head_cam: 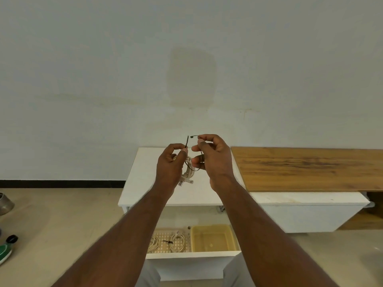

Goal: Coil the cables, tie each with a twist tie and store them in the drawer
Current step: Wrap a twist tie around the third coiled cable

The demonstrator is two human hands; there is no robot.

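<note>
Head view shows us the coiled white cable held up in front of us, above the white cabinet top, with its plug ends hanging at the bottom of the coil. Our left hand grips the coil, fingers curled round it, and also pinches one end of a black twist tie that sticks up above the thumb. Our right hand pinches the tie's other end between thumb and forefinger, and the tie loops under the coil between the two hands. Both forearms reach forward and upward, hands close together. Below them the drawer stands open: its perforated beige tray holds two coiled white cables, one with a black tie, and beside it a yellow bin sits with nothing we can make out inside. To the right lies a wooden board on a white bench.
</note>
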